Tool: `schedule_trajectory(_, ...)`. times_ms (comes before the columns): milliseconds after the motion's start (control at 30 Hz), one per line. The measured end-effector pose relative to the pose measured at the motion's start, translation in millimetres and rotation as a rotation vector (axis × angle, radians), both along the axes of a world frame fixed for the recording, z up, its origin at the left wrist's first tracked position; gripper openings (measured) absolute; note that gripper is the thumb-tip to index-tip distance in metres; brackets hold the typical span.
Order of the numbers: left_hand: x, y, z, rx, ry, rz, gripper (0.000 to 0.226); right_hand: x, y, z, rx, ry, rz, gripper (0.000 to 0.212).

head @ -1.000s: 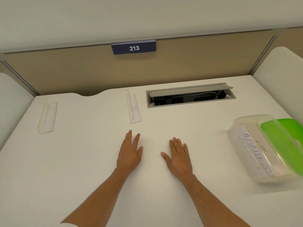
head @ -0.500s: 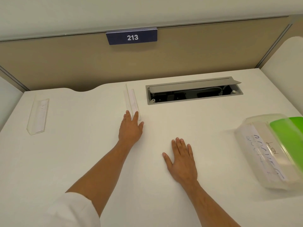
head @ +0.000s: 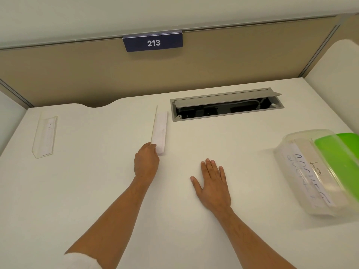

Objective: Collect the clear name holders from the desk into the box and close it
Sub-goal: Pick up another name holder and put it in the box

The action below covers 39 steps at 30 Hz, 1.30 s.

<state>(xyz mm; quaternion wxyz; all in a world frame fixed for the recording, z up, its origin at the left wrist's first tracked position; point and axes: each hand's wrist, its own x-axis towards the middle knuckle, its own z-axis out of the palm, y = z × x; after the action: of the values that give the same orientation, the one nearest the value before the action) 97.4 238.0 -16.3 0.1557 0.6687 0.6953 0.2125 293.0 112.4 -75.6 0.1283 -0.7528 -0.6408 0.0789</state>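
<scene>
Both bare forearms reach up from the lower edge of the frame. The left hand, just left of centre, has its fingers curled under, their tips at the near end of a holder. The right hand, right of centre, lies flat, palm down, on the tabletop, fingers straight, thumb spread left.

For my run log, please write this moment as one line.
left hand: grips middle name holder | right hand: flat on desk | box: open
</scene>
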Motion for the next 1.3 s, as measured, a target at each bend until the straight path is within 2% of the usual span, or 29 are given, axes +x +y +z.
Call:
schedule_trajectory(267,-14,-30,16,0.000,-0.457,0.240,0.021,1,0,2,-0.037,0.027,0.001,0.076)
schedule_trajectory(400,-19,-50,24,-0.023,-0.727,0.329,0.019,3,0,6,-0.068,0.150,-0.002,0.071)
schedule_trajectory(533,-26,-72,27,-0.085,-1.056,0.434,0.028,2,3,21,-0.064,0.511,-0.098,0.053)
schedule_trajectory(633,-29,-88,30,-0.171,-1.217,0.476,0.034,-2,1,39,-0.083,0.807,-0.218,0.041)
schedule_trajectory(833,-24,-126,29,-0.342,-1.457,0.434,0.037,-22,-13,67,-0.145,1.193,-0.272,0.021)
schedule_trajectory(1000,-10,-155,29,-0.457,-1.576,0.313,0.039,-39,-24,83,-0.239,1.365,-0.201,0.033)
schedule_trajectory(1100,1,-169,30,-0.502,-1.575,0.230,0.037,-45,-30,95,-0.280,1.491,-0.157,0.045)
schedule_trajectory(1200,9,-178,32,-0.522,-1.470,0.174,0.038,-44,-36,102,-0.282,1.576,-0.127,0.056)
schedule_trajectory(1300,12,-182,35,-0.542,-1.244,0.107,0.040,-40,-44,102,-0.260,1.549,-0.110,0.064)
